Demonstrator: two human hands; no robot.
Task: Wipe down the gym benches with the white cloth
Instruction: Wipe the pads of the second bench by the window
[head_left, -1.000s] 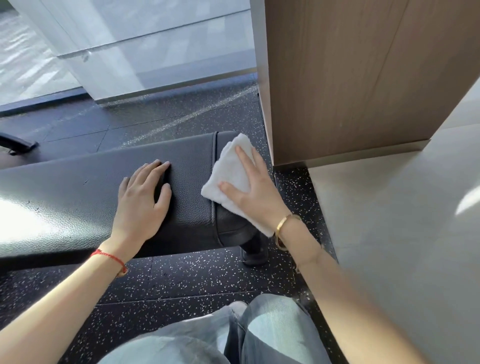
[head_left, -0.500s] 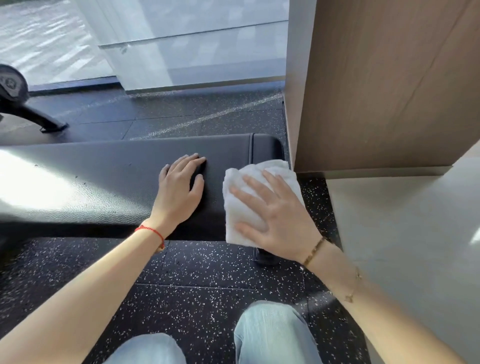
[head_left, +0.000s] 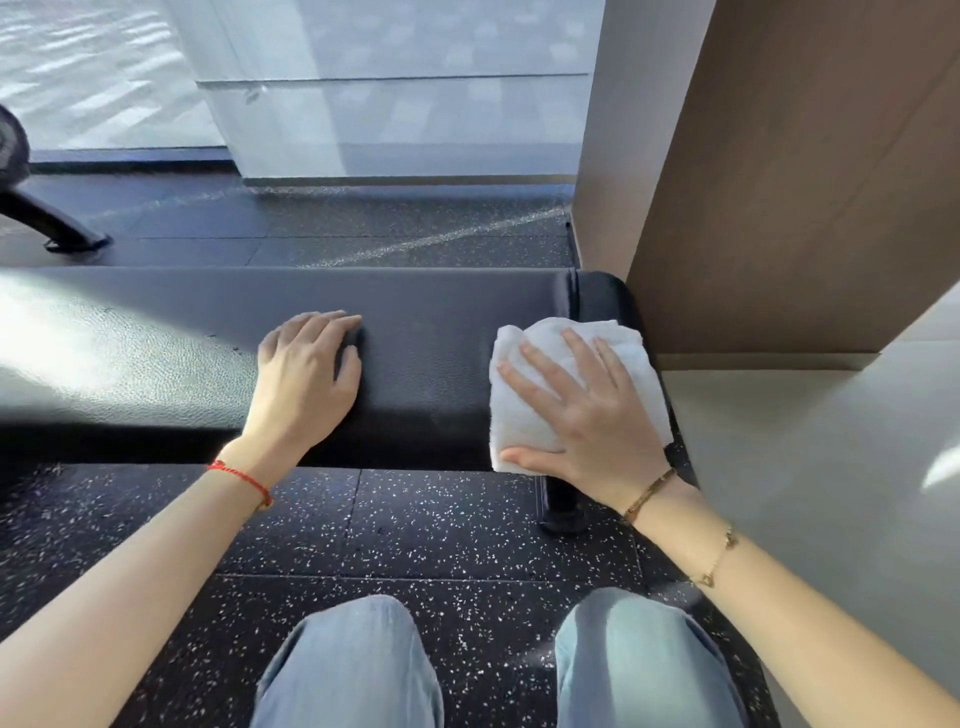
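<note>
Head view: only view given; looked down on a black padded gym bench (head_left: 426, 332) set across speckled rubber flooring (head_left: 415, 525).
Change, cloth: white cloth (head_left: 524, 410) drawn from the top of the bench's right end, a second earlier, toward the near edge, now draped partly over the front face.
Change, left hand: left hand (head_left: 306, 379) moved hardly at all on the pad across the three frames.
Meaning for task: judged to be mid-stroke on the end section by the wood-panelled column (head_left: 779, 182); long sunlit stretch to the left probably not yet wiped.
Right-hand grip: right hand (head_left: 592, 421) flat, fingers spread wide, palm pressing the cloth onto the pad; nothing pinched or enclosed.
Left-hand grip: fingers extended, slightly curled, empty, resting on the bench as a brace.
Cloth location: under the right hand, at the right end of the bench, touching the upholstery.
</note>
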